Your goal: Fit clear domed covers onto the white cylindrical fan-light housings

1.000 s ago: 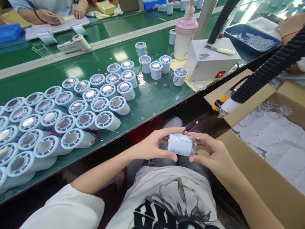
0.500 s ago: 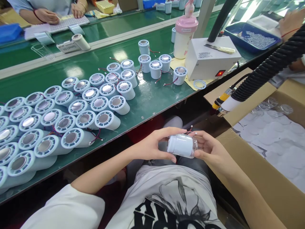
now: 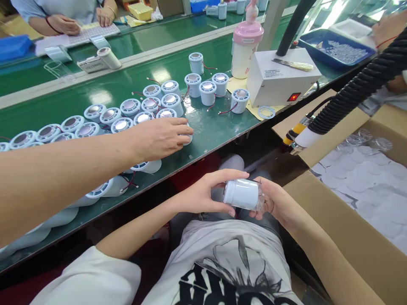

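Observation:
Above my lap, a light blue cylindrical housing (image 3: 242,194) lies on its side between my hands, with clear plastic around it that stands out past its right end. My left hand (image 3: 205,192) grips the left end between thumb and fingers. At the right end, my right hand (image 3: 275,199) has its fingers closed on the crinkled clear plastic (image 3: 261,199). Both of the housing's end faces are turned away from me. On the green table (image 3: 203,127) stand several similar blue housings (image 3: 207,91), with silver discs on top and thin red and black wires.
From the left, a co-worker's hand (image 3: 159,137) reaches over the housings and touches one. A white box (image 3: 284,76) with a lit red switch stands by a pink-lidded cup (image 3: 248,46). At right, a black hose with a nozzle (image 3: 305,140) hangs over a carton (image 3: 343,220) of white discs.
My right hand's fingers have moved down and around the clear plastic end. Wires seen above the housing are now out of sight. A co-worker's arm has come in from the left.

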`<state>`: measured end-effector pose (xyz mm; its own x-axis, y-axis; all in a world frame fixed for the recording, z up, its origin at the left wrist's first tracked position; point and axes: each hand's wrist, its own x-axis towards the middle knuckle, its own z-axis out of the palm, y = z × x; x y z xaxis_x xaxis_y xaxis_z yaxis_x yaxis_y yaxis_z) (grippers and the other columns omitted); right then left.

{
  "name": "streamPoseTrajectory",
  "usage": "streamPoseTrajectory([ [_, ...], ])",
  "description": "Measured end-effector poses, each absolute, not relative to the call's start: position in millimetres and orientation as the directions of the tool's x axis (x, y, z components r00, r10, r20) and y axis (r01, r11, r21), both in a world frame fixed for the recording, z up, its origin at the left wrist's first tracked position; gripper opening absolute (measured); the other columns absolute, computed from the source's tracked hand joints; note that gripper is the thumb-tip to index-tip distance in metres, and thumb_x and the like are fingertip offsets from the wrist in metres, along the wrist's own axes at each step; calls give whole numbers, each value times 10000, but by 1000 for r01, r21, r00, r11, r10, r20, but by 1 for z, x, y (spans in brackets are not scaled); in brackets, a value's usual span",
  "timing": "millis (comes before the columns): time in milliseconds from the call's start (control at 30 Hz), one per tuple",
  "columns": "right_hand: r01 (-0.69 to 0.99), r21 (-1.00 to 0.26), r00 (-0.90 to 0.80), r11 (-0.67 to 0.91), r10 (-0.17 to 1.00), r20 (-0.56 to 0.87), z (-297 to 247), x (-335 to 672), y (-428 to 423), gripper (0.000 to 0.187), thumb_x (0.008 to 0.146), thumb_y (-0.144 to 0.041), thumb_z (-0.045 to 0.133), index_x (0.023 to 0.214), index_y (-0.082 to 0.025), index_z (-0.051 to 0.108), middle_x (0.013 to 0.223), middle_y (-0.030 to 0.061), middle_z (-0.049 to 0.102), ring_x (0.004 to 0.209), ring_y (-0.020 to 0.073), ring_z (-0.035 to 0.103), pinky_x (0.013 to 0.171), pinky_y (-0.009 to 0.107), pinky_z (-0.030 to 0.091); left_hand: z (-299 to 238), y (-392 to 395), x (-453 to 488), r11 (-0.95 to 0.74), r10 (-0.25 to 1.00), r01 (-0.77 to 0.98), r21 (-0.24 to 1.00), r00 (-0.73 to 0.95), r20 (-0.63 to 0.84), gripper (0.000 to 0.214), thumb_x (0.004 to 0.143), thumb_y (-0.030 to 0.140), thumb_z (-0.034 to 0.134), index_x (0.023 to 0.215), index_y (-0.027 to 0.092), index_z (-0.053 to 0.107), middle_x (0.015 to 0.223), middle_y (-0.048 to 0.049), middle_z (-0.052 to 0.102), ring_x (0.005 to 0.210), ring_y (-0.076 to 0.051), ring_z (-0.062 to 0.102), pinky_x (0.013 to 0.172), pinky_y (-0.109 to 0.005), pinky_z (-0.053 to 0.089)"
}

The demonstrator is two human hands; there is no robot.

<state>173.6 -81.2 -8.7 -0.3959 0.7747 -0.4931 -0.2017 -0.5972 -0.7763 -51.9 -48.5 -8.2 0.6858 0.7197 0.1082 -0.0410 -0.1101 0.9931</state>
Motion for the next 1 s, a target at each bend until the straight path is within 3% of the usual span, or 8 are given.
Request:
streamPoseTrajectory([
  [133,-196,-723,-444,-663,717,-537,-9,170,-79,565,729,-722,648,812,-172,551,559,25,683,426,133,646,374,154,487,-9,-47,-52,-131,712,-69,989,687,142,782,637,191,866,1347,305,560,1420,-103,537,1339,-285,478,1058,-408,463],
  [300,-149,-629,-489,-763,610,-623,-7,168,-77,577,854,-692,496,821,-131,626,557,76,694,371,121,613,332,151,458,-11,-47,-53,-141,707,-86,986,688,161,764,640,204,867,1338,304,571,1457,-114,498,1351,-297,466,1069,-433,456],
  [400,-145,-620,-502,-771,597,-626,-7,167,-78,610,827,-724,509,804,-125,620,546,75,687,369,115,608,330,141,449,-11,-47,-53,-140,710,-84,987,686,159,784,641,206,866,1353,305,555,1453,-111,503,1355,-301,461,1077,-434,451],
  [500,-182,-665,-499,-724,651,-572,-10,167,-81,616,745,-763,586,836,-155,576,558,56,691,391,126,622,335,143,452,-9,-49,-53,-115,724,-56,992,678,122,821,637,196,868,1378,294,527,1415,-114,537,1323,-296,497,1070,-422,461],
  [633,-220,-762,-449,-609,757,-475,-10,168,-86,536,804,-717,575,892,-191,516,615,8,685,444,125,643,375,150,478,-4,-51,-53,-95,731,-31,995,677,91,820,636,217,870,1379,264,527,1412,-126,545,1291,-301,532,1051,-412,478],
  [1000,-201,-816,-410,-542,803,-433,1,174,-97,466,856,-647,568,947,-192,527,642,-14,651,474,134,643,396,180,485,-2,-51,-52,-320,675,-86,944,678,291,768,656,202,858,1354,305,553,1406,-96,565,1274,-274,552,1083,-406,440],
])
